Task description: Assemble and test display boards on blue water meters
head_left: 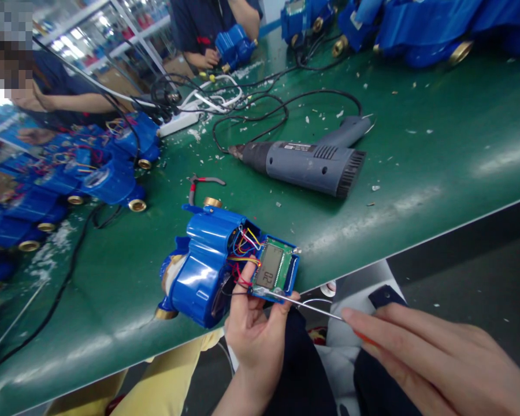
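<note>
A blue water meter [203, 254] with brass pipe ends lies on the green bench near its front edge. Coloured wires [245, 242] run from its housing to a circuit board with a lit-up digit display [268, 266], set in a small blue case. My left hand [257, 335] grips this case from below, thumb and fingers around its near edge. My right hand [429, 352] is closed on a screwdriver with a thin metal shaft [316, 309] and an orange part at the grip. The shaft's tip touches or nearly touches the board's near edge by my left thumb.
A grey heat gun [307, 164] lies behind the meter, its black cable looping back to a white power strip [182, 121]. Red-handled pliers [199, 186] rest behind the meter. More blue meters [112, 179] stand left and back right. Co-workers [216, 34] sit opposite.
</note>
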The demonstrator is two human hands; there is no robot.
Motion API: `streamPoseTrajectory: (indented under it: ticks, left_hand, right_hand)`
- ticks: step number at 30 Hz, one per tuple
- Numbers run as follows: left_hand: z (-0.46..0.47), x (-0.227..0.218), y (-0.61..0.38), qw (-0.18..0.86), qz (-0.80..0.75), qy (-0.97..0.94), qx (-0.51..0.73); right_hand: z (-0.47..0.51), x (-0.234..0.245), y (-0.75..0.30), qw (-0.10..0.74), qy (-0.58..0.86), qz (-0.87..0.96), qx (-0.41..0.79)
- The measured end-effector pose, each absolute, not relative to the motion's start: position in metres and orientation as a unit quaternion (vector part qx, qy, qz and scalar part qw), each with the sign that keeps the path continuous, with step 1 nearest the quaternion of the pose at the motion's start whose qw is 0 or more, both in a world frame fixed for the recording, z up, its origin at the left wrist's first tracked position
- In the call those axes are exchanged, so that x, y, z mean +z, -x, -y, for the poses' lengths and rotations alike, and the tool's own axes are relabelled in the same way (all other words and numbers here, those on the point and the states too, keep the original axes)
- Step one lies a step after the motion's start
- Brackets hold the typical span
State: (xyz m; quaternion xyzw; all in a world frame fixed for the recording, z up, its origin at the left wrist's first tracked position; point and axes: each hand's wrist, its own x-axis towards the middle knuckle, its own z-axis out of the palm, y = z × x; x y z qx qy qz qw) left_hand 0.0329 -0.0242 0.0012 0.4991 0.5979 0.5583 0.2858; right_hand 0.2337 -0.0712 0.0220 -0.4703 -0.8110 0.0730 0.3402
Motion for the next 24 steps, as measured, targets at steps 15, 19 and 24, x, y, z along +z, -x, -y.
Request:
streamPoseTrajectory:
  ticks: [15, 19, 24]
  left_hand:
    - [0.023, 0.003, -0.035, 0.308, -0.596, -0.473, 0.571]
    - [0.024, 0.003, -0.035, 0.308, -0.597, -0.472, 0.571]
    - [0.025, 0.005, -0.037, 0.333, -0.588, -0.459, 0.576]
  right_hand:
    - [0.078, -0.004, -0.199, 0.447, 0.48, 0.746, 0.118]
    - [0.08, -0.008, -0.194, 0.462, 0.477, 0.737, 0.125]
    - [0.082, -0.013, -0.188, 0.485, 0.47, 0.717, 0.171]
